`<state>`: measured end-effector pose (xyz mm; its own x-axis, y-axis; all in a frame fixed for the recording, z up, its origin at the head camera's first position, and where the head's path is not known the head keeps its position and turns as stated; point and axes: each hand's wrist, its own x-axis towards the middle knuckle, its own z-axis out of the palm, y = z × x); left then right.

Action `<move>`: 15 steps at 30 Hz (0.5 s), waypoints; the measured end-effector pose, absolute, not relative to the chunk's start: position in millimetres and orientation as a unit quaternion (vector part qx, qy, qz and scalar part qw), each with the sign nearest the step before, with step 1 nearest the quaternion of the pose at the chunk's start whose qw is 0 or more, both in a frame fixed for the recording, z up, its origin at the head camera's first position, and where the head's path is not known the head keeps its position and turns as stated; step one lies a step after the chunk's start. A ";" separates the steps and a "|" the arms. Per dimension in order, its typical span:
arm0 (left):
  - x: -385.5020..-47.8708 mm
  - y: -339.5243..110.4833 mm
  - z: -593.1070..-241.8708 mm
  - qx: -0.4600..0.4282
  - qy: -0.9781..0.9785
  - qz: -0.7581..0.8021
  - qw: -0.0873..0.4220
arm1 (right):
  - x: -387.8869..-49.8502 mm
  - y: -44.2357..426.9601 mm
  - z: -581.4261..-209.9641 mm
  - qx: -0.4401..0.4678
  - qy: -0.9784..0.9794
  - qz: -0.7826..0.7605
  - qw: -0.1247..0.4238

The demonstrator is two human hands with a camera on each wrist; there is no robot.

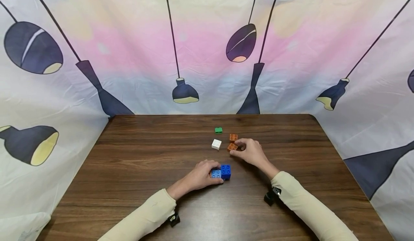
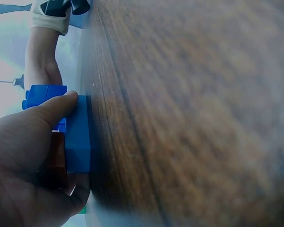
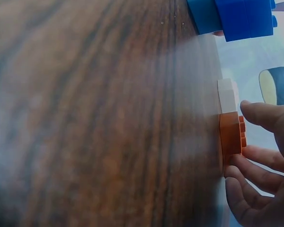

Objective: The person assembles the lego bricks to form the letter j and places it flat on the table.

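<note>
Thumb and curled fingers of the left hand (image 1: 201, 175) clamp a joined group of bricks (image 1: 221, 172), with a light blue brick (image 1: 216, 174), a dark blue part (image 1: 226, 171) at its right and a reddish-brown brick (image 2: 57, 158) by the palm; whether it touches the wooden table (image 1: 142, 169) is unclear. Thumb and fingers of the right hand (image 1: 252, 153) stand around the near orange brick (image 1: 231, 147) on the table, though I cannot tell if they pinch it. Just beyond lies the far orange brick (image 1: 233, 137), with the white brick (image 1: 216, 144) to the left and the green brick (image 1: 218, 130) farthest back
</note>
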<state>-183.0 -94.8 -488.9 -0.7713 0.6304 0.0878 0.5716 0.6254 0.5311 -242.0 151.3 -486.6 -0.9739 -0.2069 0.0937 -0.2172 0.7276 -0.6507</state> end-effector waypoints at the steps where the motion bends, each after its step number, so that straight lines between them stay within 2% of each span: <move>1: -182.9 -94.7 -489.0 0.334 0.900 0.275 0.053 | -242.2 151.3 -486.7 0.113 -0.930 0.350 0.005; 15: -183.2 -94.8 -489.2 0.337 0.900 0.272 0.051 | -244.0 148.6 -487.3 0.119 -0.934 0.337 -0.001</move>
